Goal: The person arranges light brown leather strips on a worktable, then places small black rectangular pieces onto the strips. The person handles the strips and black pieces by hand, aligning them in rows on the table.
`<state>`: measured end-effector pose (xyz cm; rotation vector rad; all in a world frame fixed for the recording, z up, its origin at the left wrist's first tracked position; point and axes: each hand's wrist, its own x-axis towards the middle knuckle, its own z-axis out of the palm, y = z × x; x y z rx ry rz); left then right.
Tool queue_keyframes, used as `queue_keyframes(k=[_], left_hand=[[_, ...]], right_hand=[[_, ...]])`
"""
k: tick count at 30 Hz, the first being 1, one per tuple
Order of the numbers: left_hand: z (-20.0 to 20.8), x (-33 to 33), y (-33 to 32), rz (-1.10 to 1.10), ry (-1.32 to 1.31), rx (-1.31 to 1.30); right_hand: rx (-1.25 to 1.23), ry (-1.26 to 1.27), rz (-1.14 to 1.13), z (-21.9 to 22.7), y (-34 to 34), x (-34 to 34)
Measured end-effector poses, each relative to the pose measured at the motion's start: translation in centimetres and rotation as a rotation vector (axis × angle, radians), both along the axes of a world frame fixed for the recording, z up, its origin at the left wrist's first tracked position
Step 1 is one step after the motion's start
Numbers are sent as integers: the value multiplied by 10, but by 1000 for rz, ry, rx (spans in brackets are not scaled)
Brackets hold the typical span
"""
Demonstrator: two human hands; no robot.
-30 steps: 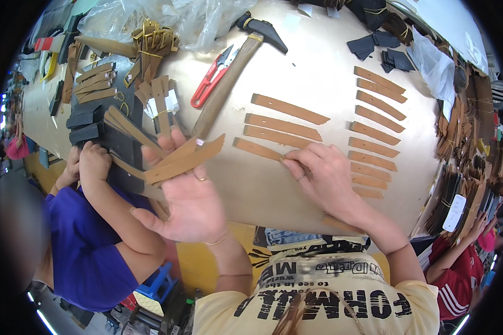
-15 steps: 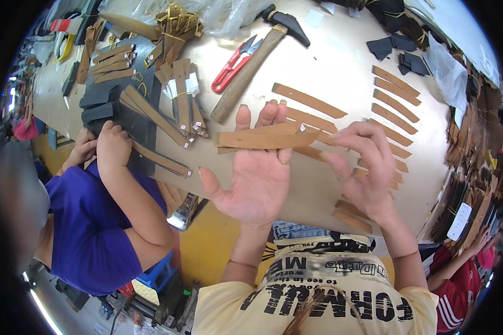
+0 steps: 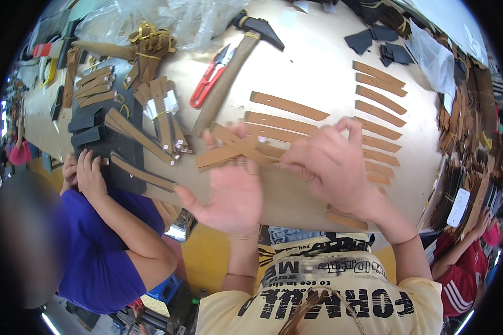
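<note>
My left hand [image 3: 233, 198] is palm up with its thumb out to the side. Brown leather strips [image 3: 221, 156] lie across its fingers, which partly curl round them. Another brown strip [image 3: 239, 142] crosses over these at a slant. Its right end is pinched between the thumb and fingers of my right hand [image 3: 335, 167], which is slightly blurred. Just beyond my hands, several similar strips [image 3: 289, 106] lie on the table [image 3: 313, 70]. A column of strips [image 3: 380, 99] is laid out to the right, its near part hidden by my right hand.
Beyond my left hand lie a hammer [image 3: 229, 78] and red-handled snips [image 3: 209, 78]. Bundled strips [image 3: 161, 111] rest to their left. A co-worker in purple [image 3: 109, 251] handles pieces by a black board [image 3: 123, 159]. Black pieces [image 3: 394, 53] and stacked brown strips [image 3: 464, 123] occupy the right.
The slanted strip now crosses the others on my left hand. My right hand has moved left and closed on its end. The whole view has shifted slightly.
</note>
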<state>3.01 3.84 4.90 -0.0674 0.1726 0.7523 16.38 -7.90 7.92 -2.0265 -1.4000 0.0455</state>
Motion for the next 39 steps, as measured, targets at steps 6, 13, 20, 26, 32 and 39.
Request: queue_keyframes(k=[6, 13, 20, 26, 32, 39], left_hand=[[1, -10, 29, 164, 6, 106], [1, -4, 22, 124, -35, 73], [0, 9, 7, 27, -47, 29], [2, 16, 4, -54, -92, 86], [4, 16, 6, -18, -36, 99], [7, 17, 8, -14, -42, 119]], right_hand=[[-142, 215, -114, -11, 12, 71], [-391, 182, -82, -24, 20, 92], [-334, 35, 105, -27, 23, 102], [-384, -44, 143, -21, 22, 107], [-346, -180, -14, -26, 16, 120], [-357, -472, -58, -52, 31, 152]])
